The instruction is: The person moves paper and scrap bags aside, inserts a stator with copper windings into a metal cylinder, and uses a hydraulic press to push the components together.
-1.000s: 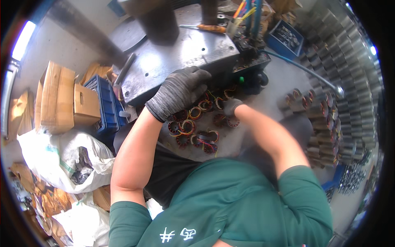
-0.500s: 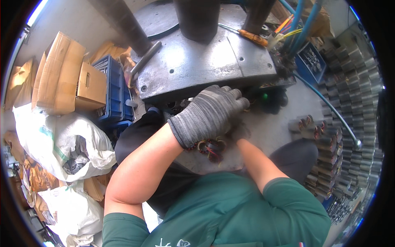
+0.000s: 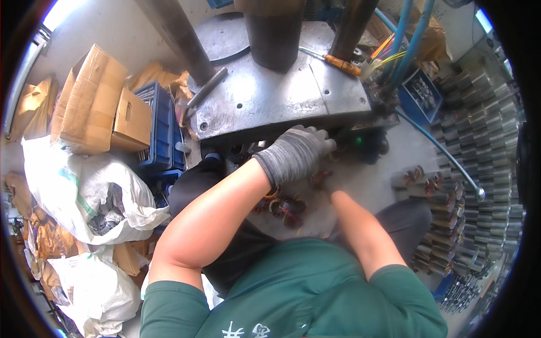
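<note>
My left hand [image 3: 298, 155], in a grey knitted glove, reaches to the front edge of the steel press block [image 3: 276, 93]. Its fingers curl over at the tips, and whatever they hold is hidden. Lower and to the right, my right hand [image 3: 332, 183] is dark and blurred, so its grip does not show. A small reddish wound part [image 3: 320, 179] lies at its fingers. Several copper-wound motor cores [image 3: 287, 209] with red wires sit on the grey worktop [image 3: 366, 186], below my left wrist.
Thick steel columns [image 3: 273, 39] rise from the block. On it lie a screwdriver [image 3: 342, 64] and a metal bar [image 3: 207, 87]. Stacked metal cores [image 3: 479, 169] fill the right side, beside a teal hose [image 3: 445, 149]. Cardboard boxes [image 3: 90, 101], a blue crate [image 3: 160, 124] and white sacks [image 3: 90, 191] stand left.
The view has shifted slightly. My left hand has drawn in its fingers and sits a little lower against the block. The reddish part beside my right hand now shows.
</note>
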`<act>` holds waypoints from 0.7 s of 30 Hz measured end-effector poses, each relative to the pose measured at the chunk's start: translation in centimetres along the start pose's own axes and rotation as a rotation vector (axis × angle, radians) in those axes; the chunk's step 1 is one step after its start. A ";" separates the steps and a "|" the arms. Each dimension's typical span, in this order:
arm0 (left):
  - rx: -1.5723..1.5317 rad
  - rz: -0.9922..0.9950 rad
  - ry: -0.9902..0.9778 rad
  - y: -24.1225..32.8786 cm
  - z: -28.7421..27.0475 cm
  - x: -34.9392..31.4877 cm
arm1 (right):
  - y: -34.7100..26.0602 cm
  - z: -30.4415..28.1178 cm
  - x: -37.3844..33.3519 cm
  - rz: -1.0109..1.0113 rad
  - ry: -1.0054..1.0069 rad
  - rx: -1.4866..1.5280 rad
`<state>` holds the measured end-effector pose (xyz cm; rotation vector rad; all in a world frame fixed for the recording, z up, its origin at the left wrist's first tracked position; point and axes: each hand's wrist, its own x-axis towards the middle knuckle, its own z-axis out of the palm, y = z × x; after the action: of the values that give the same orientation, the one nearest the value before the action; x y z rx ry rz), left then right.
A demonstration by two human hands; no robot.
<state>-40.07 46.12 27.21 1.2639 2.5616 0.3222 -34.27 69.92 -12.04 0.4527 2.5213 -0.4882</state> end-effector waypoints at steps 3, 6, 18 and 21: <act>0.010 -0.115 -0.140 -0.6 1.0 0.3 | -4.4 -4.4 -3.2 -0.050 -0.158 0.575; -0.035 -0.221 -0.154 -0.4 1.2 -0.8 | -8.2 -13.8 -9.3 -0.133 -0.371 0.999; -0.918 -0.130 0.458 2.8 3.1 -1.3 | -9.9 -21.9 -18.5 -0.465 -0.454 1.515; -0.941 -0.314 0.515 1.2 0.7 -2.1 | -10.8 -22.9 -18.4 -0.486 -0.383 1.638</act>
<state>-37.74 45.19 27.17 0.4454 2.3441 1.6918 -33.74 66.22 18.99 0.1920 1.3064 -2.4763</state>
